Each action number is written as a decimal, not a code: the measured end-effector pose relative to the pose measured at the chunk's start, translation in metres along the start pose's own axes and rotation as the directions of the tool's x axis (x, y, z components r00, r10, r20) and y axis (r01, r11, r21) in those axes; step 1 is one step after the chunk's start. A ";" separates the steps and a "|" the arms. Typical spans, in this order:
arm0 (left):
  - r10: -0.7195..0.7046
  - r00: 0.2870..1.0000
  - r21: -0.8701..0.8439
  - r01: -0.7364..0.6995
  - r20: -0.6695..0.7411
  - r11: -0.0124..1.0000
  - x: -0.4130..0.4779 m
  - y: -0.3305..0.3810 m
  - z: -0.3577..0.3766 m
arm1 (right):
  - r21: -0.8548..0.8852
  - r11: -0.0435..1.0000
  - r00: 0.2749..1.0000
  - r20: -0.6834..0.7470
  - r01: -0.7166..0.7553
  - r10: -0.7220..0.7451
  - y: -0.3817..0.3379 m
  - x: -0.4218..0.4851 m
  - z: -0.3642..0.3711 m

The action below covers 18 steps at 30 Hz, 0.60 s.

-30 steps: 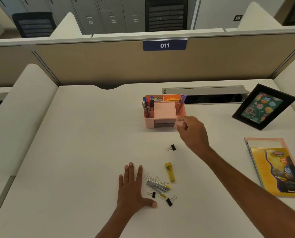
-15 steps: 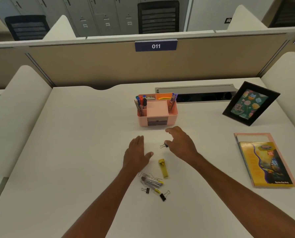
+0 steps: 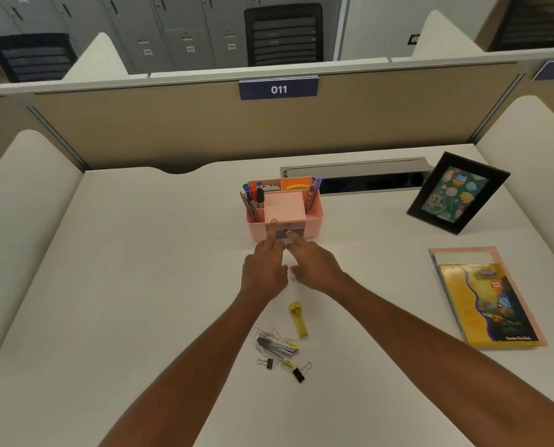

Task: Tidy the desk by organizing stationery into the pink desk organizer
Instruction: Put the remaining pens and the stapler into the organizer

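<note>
The pink desk organizer (image 3: 314, 217) stands mid-desk with pens and markers in its compartments and a grey drawer (image 3: 296, 233) in its front. My left hand (image 3: 264, 269) touches the organizer's front top edge with a straight index finger. My right hand (image 3: 314, 266) points its index finger at the drawer; its other fingers curl under, hiding what they hold. Nearer me lie a yellow tool (image 3: 298, 319), a small silver stapler (image 3: 277, 346), loose paper clips (image 3: 269, 333) and two black binder clips (image 3: 266, 362) (image 3: 299, 375).
A black picture frame (image 3: 456, 195) leans at the right. Notebooks (image 3: 488, 298) lie stacked near the right edge. A grey cable slot (image 3: 356, 175) runs behind the organizer, in front of the beige partition (image 3: 204, 130).
Both hands moved forward to the organizer's front. The black binder clip that lay by my right hand half a second ago is out of sight.
</note>
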<state>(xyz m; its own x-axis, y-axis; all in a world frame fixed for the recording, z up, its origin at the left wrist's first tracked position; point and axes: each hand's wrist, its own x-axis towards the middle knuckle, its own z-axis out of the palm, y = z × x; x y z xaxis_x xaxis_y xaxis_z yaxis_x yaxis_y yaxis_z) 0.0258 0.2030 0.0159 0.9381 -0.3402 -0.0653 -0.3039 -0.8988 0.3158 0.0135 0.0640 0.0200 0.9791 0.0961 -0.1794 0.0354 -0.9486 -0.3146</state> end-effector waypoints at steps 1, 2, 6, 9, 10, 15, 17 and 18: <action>-0.005 1.000 0.000 0.005 -0.004 1.000 0.002 0.000 -0.002 | 0.002 1.000 1.000 0.002 0.007 -0.007 0.000 0.003 0.001; -0.016 1.000 0.003 0.016 -0.001 1.000 0.005 0.000 -0.005 | 0.001 1.000 1.000 0.008 0.013 -0.013 -0.001 0.007 0.001; -0.051 0.998 0.013 0.051 0.046 0.999 0.013 0.002 -0.016 | -0.004 1.000 0.999 0.042 -0.003 0.003 -0.004 0.016 0.000; -0.052 0.995 0.025 0.050 0.081 0.998 0.014 0.002 -0.020 | -0.028 0.999 0.999 0.050 -0.017 0.018 -0.007 0.017 0.000; -0.048 0.995 0.030 0.045 0.089 0.999 0.015 0.002 -0.021 | -0.031 0.999 0.999 0.048 -0.020 0.021 -0.007 0.018 0.000; -0.048 0.993 0.063 0.041 0.109 0.997 0.018 0.001 -0.025 | -0.014 0.999 0.998 0.043 -0.035 0.036 -0.009 0.020 0.002; -0.043 0.993 0.072 0.035 0.114 0.997 0.018 -0.002 -0.025 | -0.002 1.000 0.999 0.039 -0.030 0.031 -0.008 0.018 0.004; -0.039 0.992 0.074 0.031 0.119 0.997 0.018 -0.004 -0.024 | -0.001 1.000 0.999 0.035 -0.024 0.024 -0.007 0.016 0.005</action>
<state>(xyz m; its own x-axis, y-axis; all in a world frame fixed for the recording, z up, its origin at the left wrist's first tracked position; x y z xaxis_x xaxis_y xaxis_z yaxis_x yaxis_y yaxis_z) 0.0479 0.2066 0.0360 0.9229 -0.3349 -0.1899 -0.2863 -0.9268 0.2430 0.0282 0.0737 0.0152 0.9720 0.0843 -0.2195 0.0125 -0.9508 -0.3095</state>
